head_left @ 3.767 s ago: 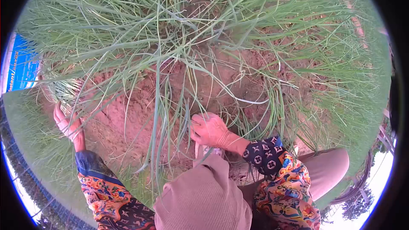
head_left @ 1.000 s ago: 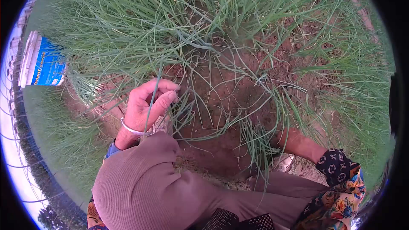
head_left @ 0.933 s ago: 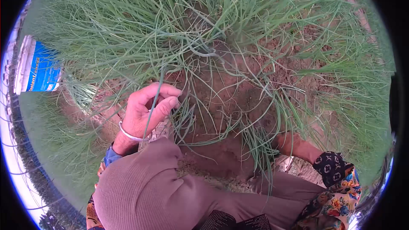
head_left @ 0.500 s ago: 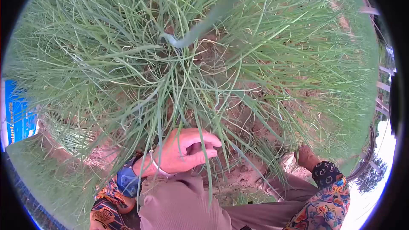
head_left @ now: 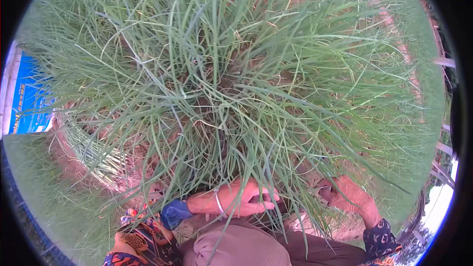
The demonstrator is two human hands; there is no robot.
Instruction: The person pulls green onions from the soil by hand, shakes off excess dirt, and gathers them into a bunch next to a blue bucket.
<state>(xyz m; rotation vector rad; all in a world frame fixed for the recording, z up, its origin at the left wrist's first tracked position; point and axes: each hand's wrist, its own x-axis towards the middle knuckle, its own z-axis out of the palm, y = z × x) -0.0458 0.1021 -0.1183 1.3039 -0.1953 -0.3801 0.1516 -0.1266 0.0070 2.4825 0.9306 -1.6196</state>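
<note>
Long green onion plants (head_left: 217, 103) fan out in front of me, their thin leaves drooping over both hands. My left hand (head_left: 246, 198), with a bangle at the wrist, reaches in low at the near edge of the clump. Its thumb and fingers are curved but apart, and nothing shows between them. To the right, my right hand (head_left: 347, 194) is bent inward with its fingers closed around leaves at the clump's side. Foliage partly covers its fingertips, so the exact grip is hard to see.
A bundle of pulled onions (head_left: 101, 165) lies on the soil at the left. Beyond it stands a blue printed container or bag (head_left: 30, 96). More onion rows surround me, with a strip of bare soil (head_left: 389, 24) at the right. My knee (head_left: 236, 246) is close below my left hand.
My left hand has moved right and lower. My right hand has come up into fuller view beside the leaves. The view has shifted, and the blurred leaf near the camera is gone.
</note>
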